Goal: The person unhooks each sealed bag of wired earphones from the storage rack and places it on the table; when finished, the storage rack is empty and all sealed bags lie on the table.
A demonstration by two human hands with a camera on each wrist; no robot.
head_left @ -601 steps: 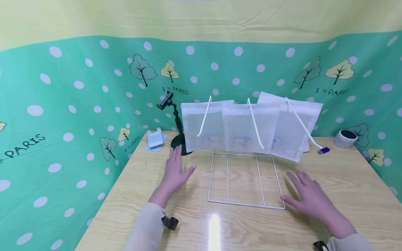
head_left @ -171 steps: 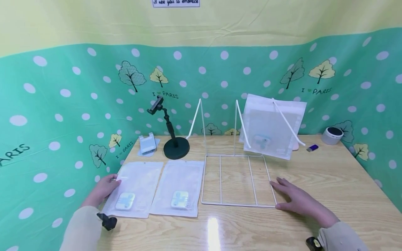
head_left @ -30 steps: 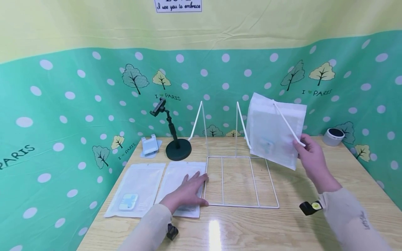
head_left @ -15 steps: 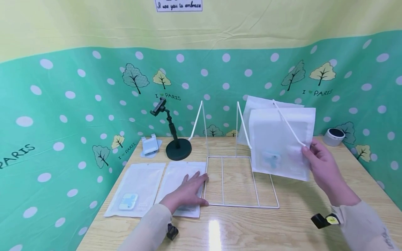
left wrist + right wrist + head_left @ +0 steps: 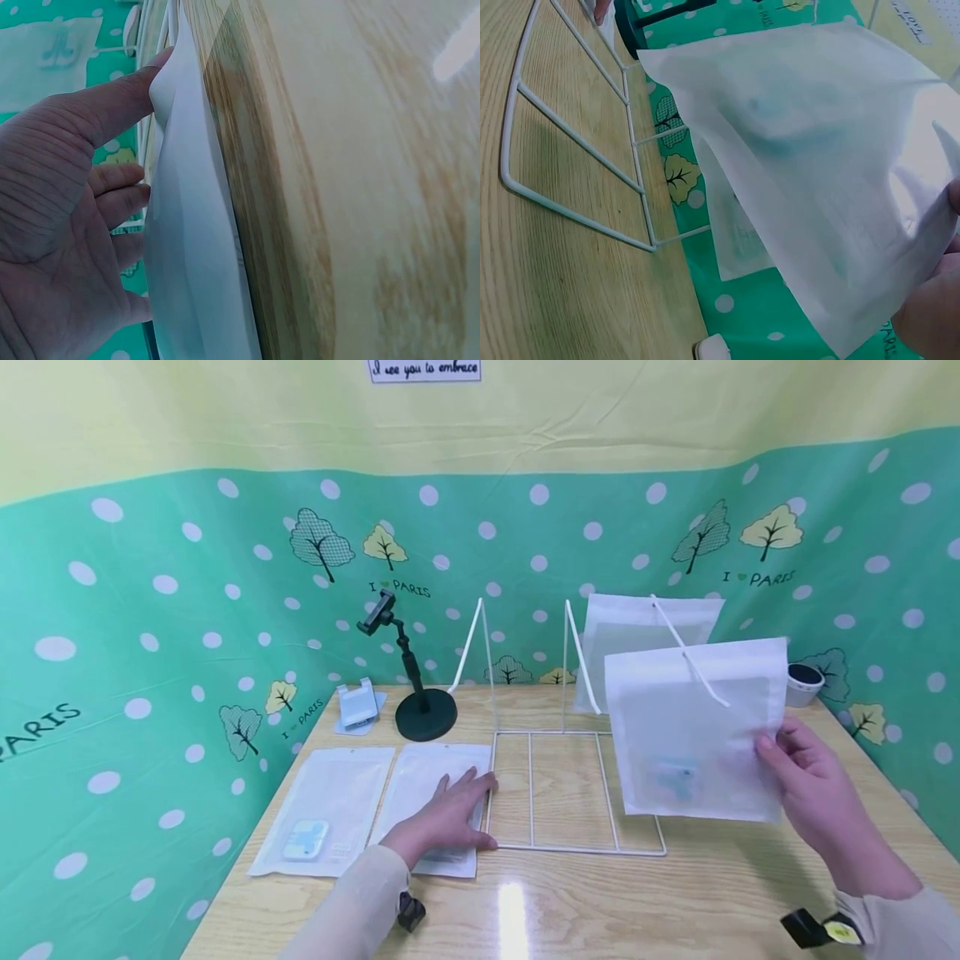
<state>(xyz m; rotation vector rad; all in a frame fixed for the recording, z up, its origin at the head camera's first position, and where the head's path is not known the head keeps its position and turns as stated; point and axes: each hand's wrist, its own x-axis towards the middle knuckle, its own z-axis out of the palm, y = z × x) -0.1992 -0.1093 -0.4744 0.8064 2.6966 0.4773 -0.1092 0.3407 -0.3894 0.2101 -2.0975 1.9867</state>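
The right hand (image 5: 817, 793) is pinching a translucent white pouch (image 5: 697, 731) by its right edge and is holding it in the air, in front of the white wire rack (image 5: 573, 789) and above the right part of the rack's base. A small blue item inside the pouch is showing through near the bottom. The pouch seems very light and thin, and it is bending a little in the right wrist view (image 5: 810, 150), so I judge it soft and floppy, perhaps slippery because of the smooth film. A grip at the edge or the upper corner is probably the safest, away from the small item inside.

The left hand (image 5: 450, 818) is lying flat with spread fingers on a second pouch (image 5: 438, 806) on the wooden table (image 5: 750, 893), just beside the rack's left edge. A third pouch (image 5: 322, 810) is lying left of it. One more pouch (image 5: 637, 635) is hanging on the rack's right slanted peg (image 5: 690, 652), directly behind the held one, so this peg could catch it. A black phone stand (image 5: 416, 693) is standing behind.
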